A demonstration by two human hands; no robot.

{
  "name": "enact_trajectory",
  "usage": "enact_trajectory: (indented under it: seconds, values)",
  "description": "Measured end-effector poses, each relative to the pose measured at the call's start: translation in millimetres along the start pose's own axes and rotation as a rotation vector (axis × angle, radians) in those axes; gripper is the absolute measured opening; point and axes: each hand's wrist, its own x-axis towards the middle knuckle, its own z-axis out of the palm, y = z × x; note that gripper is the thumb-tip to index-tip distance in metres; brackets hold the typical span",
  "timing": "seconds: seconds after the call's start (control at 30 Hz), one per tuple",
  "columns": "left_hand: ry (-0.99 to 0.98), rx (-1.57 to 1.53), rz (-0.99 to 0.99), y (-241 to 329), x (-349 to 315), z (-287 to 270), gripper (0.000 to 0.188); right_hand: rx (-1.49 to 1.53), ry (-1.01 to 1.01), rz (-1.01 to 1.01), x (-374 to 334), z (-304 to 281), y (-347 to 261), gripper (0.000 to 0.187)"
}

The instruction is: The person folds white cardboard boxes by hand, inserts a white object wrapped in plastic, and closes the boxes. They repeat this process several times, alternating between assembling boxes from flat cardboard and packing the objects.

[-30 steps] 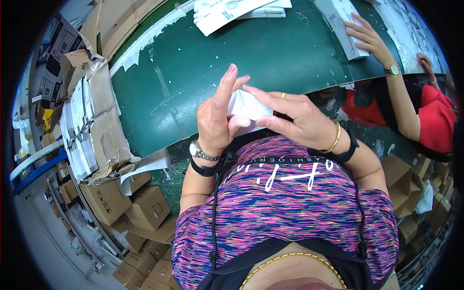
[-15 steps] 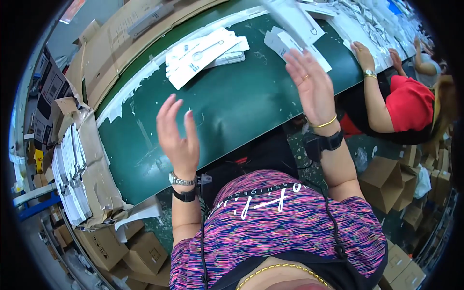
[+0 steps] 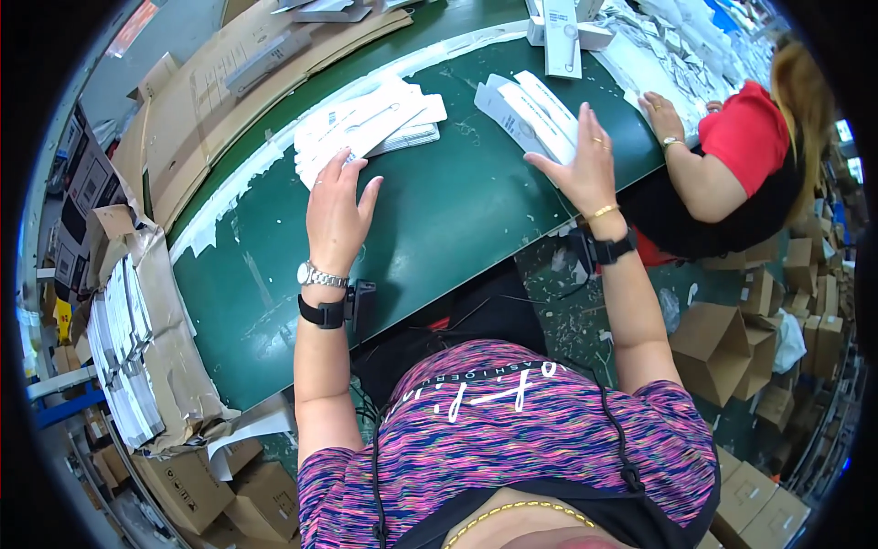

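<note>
My left hand (image 3: 337, 212) reaches to the near edge of a stack of flat white printed cartons (image 3: 384, 114), fingertips at the lowest corner. Its fingers are apart, and I cannot tell if they touch. My right hand (image 3: 587, 176) is open at the near end of a few white cartons (image 3: 538, 114), thumb and fingers spread on either side of that end. Nothing is gripped in it. Farther off, a closed slim white box (image 3: 562, 38) lies across other white boxes.
The green table (image 3: 430, 210) has a cardboard rim (image 3: 210, 119) on its far left. More flat cartons (image 3: 119, 339) are stacked at left. A co-worker in a red sleeve (image 3: 750, 137) sits at right beside a heap of white packets (image 3: 677, 46). Open brown boxes (image 3: 718, 352) stand on the floor.
The slim white box, blurred above the far side before, now rests there. My left hand has moved forward to the flat stack. My right hand has come down to the cartons.
</note>
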Motion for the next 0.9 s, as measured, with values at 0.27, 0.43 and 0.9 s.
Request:
enact_trajectory:
  seconds: [0.27, 0.43, 0.9]
  values:
    - [0.008, -0.001, -0.014, -5.1, -9.7, 4.5, 0.035, 0.222, -0.177, 0.207, -11.5, 1.4, 14.7, 0.105]
    - [0.054, 0.026, -0.033, -15.1, 3.2, 3.6, 0.038, 0.465, 0.002, 0.165, -27.0, -33.9, 1.4, 0.103]
    - [-0.126, 0.209, -0.024, -42.4, 29.3, 14.5, 0.036, -0.041, -0.141, 0.019, -28.5, -22.6, 1.9, 0.086]
